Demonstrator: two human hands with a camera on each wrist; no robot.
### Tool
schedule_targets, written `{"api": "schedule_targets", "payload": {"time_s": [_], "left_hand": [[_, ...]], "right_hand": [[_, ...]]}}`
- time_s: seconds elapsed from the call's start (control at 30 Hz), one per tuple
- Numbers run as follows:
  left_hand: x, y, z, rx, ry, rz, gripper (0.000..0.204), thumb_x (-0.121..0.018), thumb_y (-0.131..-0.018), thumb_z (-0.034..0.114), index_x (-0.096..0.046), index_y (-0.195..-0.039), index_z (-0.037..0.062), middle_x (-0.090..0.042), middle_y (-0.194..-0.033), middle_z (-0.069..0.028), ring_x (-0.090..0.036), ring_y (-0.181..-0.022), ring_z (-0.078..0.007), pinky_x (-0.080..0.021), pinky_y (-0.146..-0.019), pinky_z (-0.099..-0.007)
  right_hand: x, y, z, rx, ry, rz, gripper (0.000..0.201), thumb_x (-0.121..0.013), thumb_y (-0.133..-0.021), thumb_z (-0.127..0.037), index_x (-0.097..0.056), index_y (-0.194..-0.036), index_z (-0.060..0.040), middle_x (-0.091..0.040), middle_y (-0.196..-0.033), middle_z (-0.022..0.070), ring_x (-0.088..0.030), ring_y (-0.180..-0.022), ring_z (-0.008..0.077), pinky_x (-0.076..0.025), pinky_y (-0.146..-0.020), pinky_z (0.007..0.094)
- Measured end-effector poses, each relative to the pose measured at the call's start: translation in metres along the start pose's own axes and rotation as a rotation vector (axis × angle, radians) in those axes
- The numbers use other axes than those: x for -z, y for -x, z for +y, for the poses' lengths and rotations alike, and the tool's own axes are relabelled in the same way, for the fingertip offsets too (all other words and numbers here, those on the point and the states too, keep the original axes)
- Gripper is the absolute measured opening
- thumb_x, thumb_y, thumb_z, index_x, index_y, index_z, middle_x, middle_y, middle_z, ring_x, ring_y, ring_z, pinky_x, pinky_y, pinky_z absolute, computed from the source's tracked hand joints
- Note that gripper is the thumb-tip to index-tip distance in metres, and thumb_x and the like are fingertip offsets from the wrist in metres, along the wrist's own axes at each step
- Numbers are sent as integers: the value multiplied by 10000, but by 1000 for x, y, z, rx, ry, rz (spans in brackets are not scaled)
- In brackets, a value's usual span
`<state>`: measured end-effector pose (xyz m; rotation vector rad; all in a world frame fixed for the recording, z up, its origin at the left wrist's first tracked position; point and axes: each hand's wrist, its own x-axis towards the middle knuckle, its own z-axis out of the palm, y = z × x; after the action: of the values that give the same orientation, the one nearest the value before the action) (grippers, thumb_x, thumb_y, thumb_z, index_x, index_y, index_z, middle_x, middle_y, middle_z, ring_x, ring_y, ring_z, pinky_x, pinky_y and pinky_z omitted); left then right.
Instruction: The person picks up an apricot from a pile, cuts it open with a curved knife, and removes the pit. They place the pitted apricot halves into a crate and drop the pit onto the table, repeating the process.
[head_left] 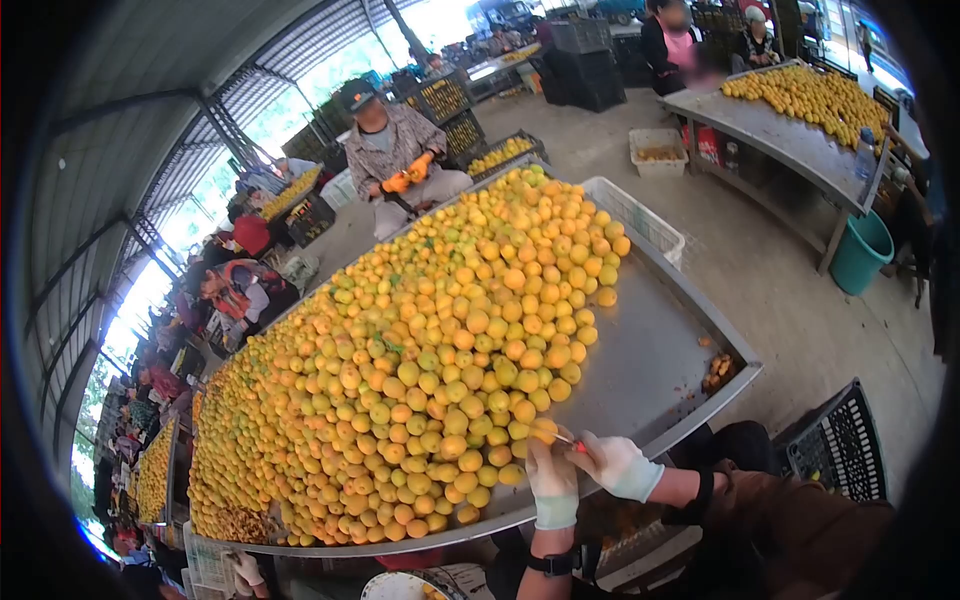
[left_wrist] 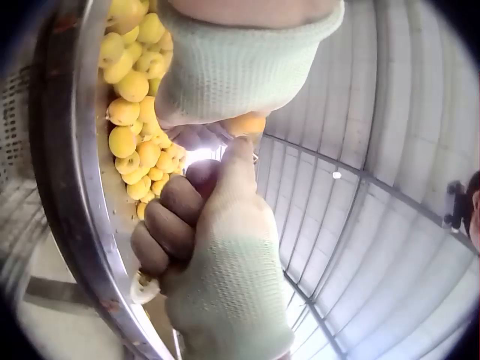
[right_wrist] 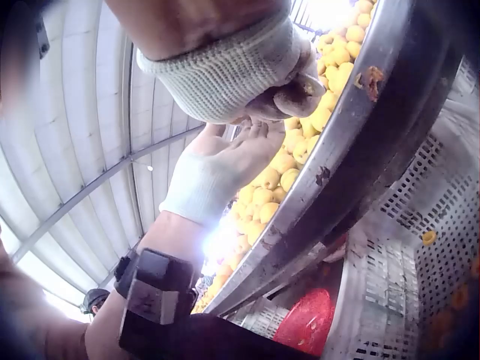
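Note:
At the near edge of a metal sorting table [head_left: 650, 385], both hands wear pale knit gloves. My left hand [head_left: 553, 485] holds an apricot [head_left: 543, 430] up at its fingertips; the same apricot [left_wrist: 247, 124] shows orange beyond the glove cuff in the left wrist view. Close beside it, my right hand [head_left: 620, 466] grips a small knife [head_left: 580, 447] by its red handle, its thin metal blade pointing at the fruit. Curled fingers [left_wrist: 171, 217] of the right hand show in the left wrist view. A large heap of apricots [head_left: 420, 370] covers most of the table.
The table has a raised metal rim [head_left: 700, 410], with fruit scraps [head_left: 718, 372] in its right corner. A black crate [head_left: 835, 445] stands on the floor at right. Below the table are white perforated baskets [right_wrist: 382, 292] and a red object [right_wrist: 307, 322]. Across the table sits a person [head_left: 395, 150] in orange gloves.

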<state>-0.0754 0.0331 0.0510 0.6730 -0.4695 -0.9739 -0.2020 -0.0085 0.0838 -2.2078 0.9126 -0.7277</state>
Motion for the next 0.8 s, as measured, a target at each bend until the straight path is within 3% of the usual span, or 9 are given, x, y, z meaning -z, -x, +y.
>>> {"api": "schedule_targets", "payload": {"time_s": [0.03, 0.1, 0.17, 0.2, 0.3, 0.43, 0.53, 0.63, 0.8], "left_hand": [[-2, -1, 0, -5, -22, -17, 307, -502, -1023, 279, -531, -1186, 21, -592, -1050, -70, -544, -960, -165, -450, -837, -321], [8, -5, -2, 26, -277, 198, 305, -483, -1023, 280, -547, -1136, 4, -596, -1023, -73, -540, -910, -149, -456, -770, -302], [64, -12, -14, -20, -662, 141, 312, -511, -995, 228, -537, -1165, -31, -591, -1037, -65, -530, -901, -135, -474, -766, -307], [53, -12, 1, 135, -733, 151, 355, -499, -1003, 228, -515, -1240, -36, -584, -1076, -65, -541, -948, -152, -480, -816, -313], [-2, -14, 22, -40, -424, 32, 358, -541, -1007, 276, -560, -1222, -9, -593, -980, -22, -539, -848, -113, -444, -781, -276], [7, -17, 29, 97, -453, -84, 476, -551, -1001, 300, -496, -1317, -52, -601, -1122, -79, -562, -974, -163, -435, -891, -320], [9, -17, 23, 52, -502, -111, 484, -530, -1007, 318, -495, -1291, -72, -580, -1173, -106, -551, -1053, -180, -457, -904, -340], [6, -14, 12, 50, -502, -93, 501, -542, -997, 362, -521, -1253, -68, -585, -1166, -118, -557, -1041, -185, -465, -895, -345], [-16, 4, -5, 174, -216, 70, 567, -542, -964, 478, -516, -1243, -15, -582, -1156, -118, -550, -1015, -187, -455, -918, -355]], "right_hand": [[-1, 0, 0, -14, -14, 12, 341, -516, -968, -400, -522, -958, -59, -606, -668, 187, -612, -627, 402, -472, -539, 487], [-1, 0, 1, 33, 2, 153, 299, -586, -942, -321, -563, -965, -24, -591, -666, 207, -599, -624, 421, -460, -530, 488], [-4, -1, 14, 163, 14, 120, 205, -615, -926, -230, -585, -961, -31, -581, -699, 196, -592, -630, 401, -441, -514, 478], [-2, -1, 13, 0, -71, 22, 250, -525, -969, -369, -594, -991, -130, -603, -716, 203, -597, -672, 415, -453, -553, 510], [5, -2, 12, 61, -165, -39, 284, -480, -990, -359, -607, -993, -106, -607, -761, 212, -591, -738, 434, -463, -601, 499], [12, -6, 15, -53, -227, -156, 369, -490, -985, -392, -598, -934, -43, -612, -773, 227, -596, -776, 435, -475, -643, 487], [15, -6, 13, -134, -264, -173, 394, -474, -990, -400, -591, -943, -27, -623, -796, 235, -605, -795, 432, -489, -669, 479], [7, 2, 15, -85, -156, -103, 239, -485, -988, -237, -591, -1033, -28, -589, -747, 212, -605, -751, 410, -483, -621, 458], [-5, 9, 15, -151, -131, -68, 334, -474, -990, -344, -551, -1082, -33, -624, -768, 219, -624, -768, 413, -502, -632, 471]]}}
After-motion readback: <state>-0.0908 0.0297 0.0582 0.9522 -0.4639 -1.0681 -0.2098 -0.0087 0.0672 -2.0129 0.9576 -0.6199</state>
